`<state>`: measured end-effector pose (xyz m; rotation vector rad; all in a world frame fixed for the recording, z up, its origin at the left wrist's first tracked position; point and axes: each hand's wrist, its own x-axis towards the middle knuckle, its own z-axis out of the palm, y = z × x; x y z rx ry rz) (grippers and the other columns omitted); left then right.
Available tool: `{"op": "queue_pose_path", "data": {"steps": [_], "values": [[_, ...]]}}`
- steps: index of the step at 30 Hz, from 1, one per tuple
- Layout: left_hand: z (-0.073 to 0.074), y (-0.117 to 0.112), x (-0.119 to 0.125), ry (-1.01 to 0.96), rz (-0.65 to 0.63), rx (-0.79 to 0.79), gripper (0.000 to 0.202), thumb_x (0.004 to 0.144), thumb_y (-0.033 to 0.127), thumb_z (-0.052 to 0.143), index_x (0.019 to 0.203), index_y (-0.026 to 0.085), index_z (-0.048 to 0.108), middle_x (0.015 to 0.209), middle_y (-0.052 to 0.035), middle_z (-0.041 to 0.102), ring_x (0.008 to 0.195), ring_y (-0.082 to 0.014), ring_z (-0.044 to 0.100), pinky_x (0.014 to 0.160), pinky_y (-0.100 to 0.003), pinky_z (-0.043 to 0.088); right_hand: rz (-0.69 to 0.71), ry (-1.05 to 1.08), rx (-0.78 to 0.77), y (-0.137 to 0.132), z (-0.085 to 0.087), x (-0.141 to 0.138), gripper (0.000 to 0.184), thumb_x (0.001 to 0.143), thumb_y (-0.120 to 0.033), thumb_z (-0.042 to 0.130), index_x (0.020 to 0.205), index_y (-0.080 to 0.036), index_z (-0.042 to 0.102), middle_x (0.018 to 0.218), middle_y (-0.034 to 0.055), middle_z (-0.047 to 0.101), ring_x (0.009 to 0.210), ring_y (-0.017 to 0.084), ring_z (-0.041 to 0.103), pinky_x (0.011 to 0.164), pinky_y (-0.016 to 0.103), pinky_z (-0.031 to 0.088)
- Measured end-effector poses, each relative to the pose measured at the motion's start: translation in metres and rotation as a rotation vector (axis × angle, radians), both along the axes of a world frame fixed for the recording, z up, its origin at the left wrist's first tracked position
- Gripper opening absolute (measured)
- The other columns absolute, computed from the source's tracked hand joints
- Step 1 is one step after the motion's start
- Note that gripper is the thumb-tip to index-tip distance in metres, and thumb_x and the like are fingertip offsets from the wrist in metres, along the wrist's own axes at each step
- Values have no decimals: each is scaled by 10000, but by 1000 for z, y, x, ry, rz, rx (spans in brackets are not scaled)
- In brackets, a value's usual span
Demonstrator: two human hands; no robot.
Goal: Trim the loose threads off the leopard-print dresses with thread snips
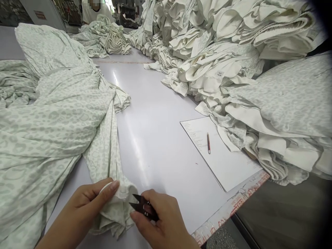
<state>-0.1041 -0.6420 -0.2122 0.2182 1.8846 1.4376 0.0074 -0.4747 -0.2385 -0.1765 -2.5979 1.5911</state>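
While the head view shows the right hand [162, 223] gripping black thread snips [144, 207], narrowly parted, just beside the patterned cloth [114, 204] pinched in the left hand [85, 204], a careless slip could nick that cloth.

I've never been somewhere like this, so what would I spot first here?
Huge heaps of pale green patterned cloth cover the white table on both sides. At the bottom, the right hand holds small black thread snips beside cloth gripped by the left hand. A white paper sheet lies at the right.
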Motion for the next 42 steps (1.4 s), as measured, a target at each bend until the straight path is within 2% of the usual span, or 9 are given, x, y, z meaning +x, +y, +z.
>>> {"op": "queue_pose_path", "data": {"steps": [3, 7, 13, 17, 22, 27, 31, 38, 42], "values": [[-1, -1, 2, -103, -59, 32, 364, 815, 506, 605, 642, 187, 607, 650, 25, 544, 626, -122, 507, 571, -176, 479, 18, 113, 204, -8, -2, -1, 217, 887, -419, 593, 854, -205, 574, 657, -25, 586, 565, 146, 501, 550, 257, 291], [3, 3, 8, -6, -19, -36, 453, 838, 573, 546, 604, 186, 521, 630, 42, 421, 618, -114, 400, 557, -171, 408, 20, 228, 323, -13, -3, -7, 287, 981, -395, 447, 837, -180, 571, 645, 7, 627, 534, 157, 537, 543, 281, 269], [5, 5, 10, -23, -27, -34, 465, 831, 590, 542, 604, 188, 490, 633, 47, 388, 625, -117, 378, 567, -179, 377, 9, 147, 259, -11, -3, -1, 266, 954, -364, 485, 752, -197, 529, 627, -10, 620, 538, 148, 545, 532, 262, 273], [5, 6, 11, 15, -41, -53, 460, 834, 583, 537, 599, 191, 481, 628, 47, 404, 618, -117, 385, 566, -185, 370, 4, 71, 187, -12, -3, 1, 215, 908, -403, 559, 815, -210, 540, 659, -23, 615, 570, 154, 542, 542, 248, 293], [7, 7, 13, 111, -76, -112, 499, 843, 615, 492, 580, 193, 443, 623, 47, 375, 618, -121, 376, 588, -200, 356, -3, 153, 273, -15, -3, -3, 254, 958, -379, 470, 781, -207, 532, 634, -24, 611, 536, 148, 534, 539, 258, 287], [9, 8, 10, -16, -29, -87, 513, 793, 639, 541, 571, 195, 414, 606, 53, 359, 599, -118, 352, 553, -197, 344, -46, 245, 293, -14, -7, -3, 320, 988, -448, 419, 798, -214, 527, 627, -41, 614, 509, 134, 520, 523, 255, 282], [6, 7, 9, -16, -32, -82, 512, 804, 643, 520, 577, 197, 411, 609, 53, 362, 603, -121, 347, 554, -199, 344, -65, 315, 370, -15, -9, -4, 380, 1009, -472, 372, 803, -196, 532, 616, -32, 616, 498, 134, 521, 527, 262, 282], [-6, -1, 5, 25, -121, -91, 399, 822, 487, 567, 591, 207, 399, 615, 61, 359, 601, -125, 350, 550, -193, 352, -33, 322, 406, -17, -7, -6, 397, 1030, -417, 336, 768, -192, 532, 606, -24, 617, 494, 129, 529, 522, 268, 273], [-8, -3, 4, 42, -136, -98, 386, 836, 476, 553, 599, 208, 408, 615, 62, 367, 599, -125, 360, 549, -192, 356, -15, 292, 373, -16, -6, -5, 410, 1034, -419, 305, 778, -195, 534, 610, -20, 624, 494, 130, 544, 514, 259, 279]]}}
